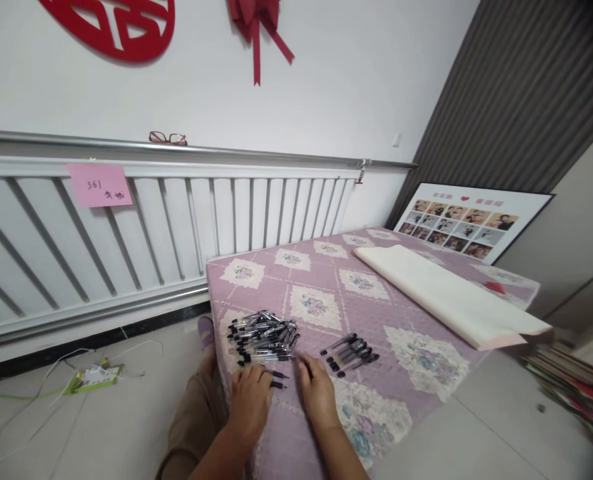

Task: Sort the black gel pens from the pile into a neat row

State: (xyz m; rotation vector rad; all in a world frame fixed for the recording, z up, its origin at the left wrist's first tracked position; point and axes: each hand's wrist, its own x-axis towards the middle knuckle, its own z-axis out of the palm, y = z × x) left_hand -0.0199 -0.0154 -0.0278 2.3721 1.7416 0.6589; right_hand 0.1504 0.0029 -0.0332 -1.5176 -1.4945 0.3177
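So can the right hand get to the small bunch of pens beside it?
Probably yes: the small bunch of pens lies just right of the right hand, with only tablecloth visible between.

On the pink note (100,185) at the top of the white radiator (241,207), we read the handwritten number "361"; the characters below it, toward the right, we cannot make out. Along the top of the photo board (429,194) we see pinkish lettering on both sides of a red heart (465,199), too small for us to read. The red cut-out sign (107,30) on the wall (326,80) shows us only its lower part.
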